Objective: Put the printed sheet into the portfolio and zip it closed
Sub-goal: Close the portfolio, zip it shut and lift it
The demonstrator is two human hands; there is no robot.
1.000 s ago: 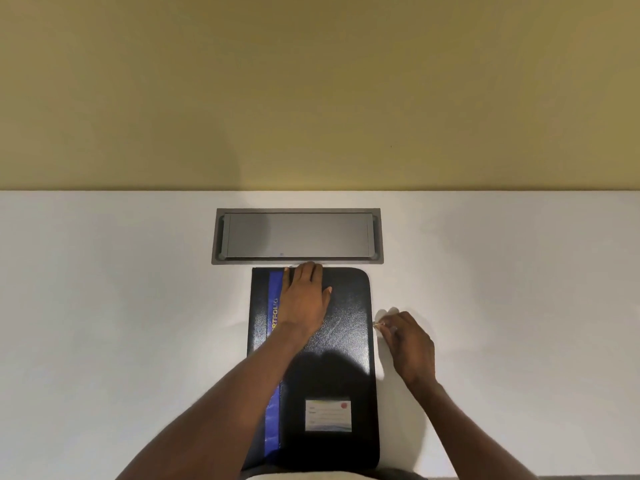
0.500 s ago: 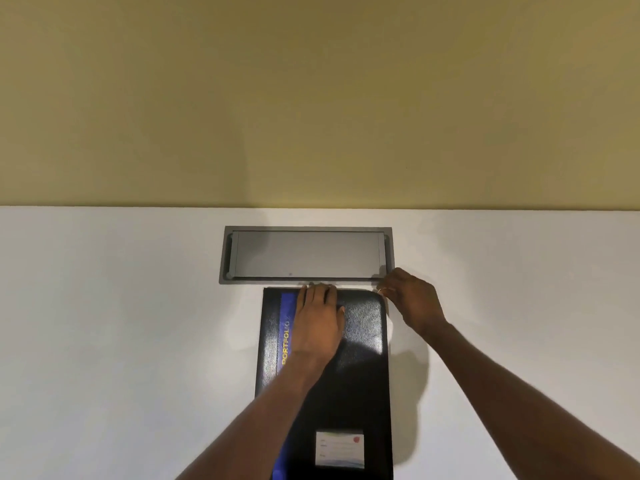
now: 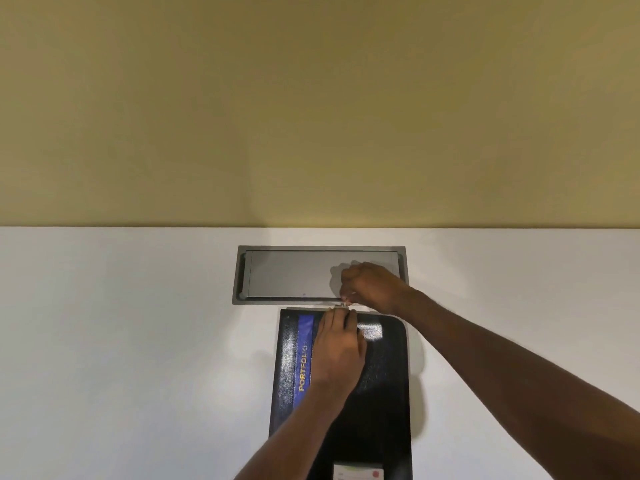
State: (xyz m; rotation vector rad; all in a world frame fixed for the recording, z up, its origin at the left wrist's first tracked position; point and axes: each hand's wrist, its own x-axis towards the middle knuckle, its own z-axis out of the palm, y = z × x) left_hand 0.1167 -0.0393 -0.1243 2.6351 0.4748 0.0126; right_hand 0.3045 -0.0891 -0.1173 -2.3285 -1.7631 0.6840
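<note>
- Table [image 3: 121,341]: white and flat, spanning the full width of the view; its far edge meets an olive-yellow wall [image 3: 311,116].
- Hatch [image 3: 294,278]: a grey rectangular panel in a darker frame, set flush into the table near the far edge, long side parallel to the wall.
- Portfolio [image 3: 381,393]: black, textured, lying flat on the table just in front of the hatch, with a thin strip of white between them. Its long side runs toward the viewer and its near end is cut off by the view. A blue stripe [image 3: 304,341] with yellow lettering runs near its left edge, and a white label [image 3: 358,472] sits at the near end.
</note>
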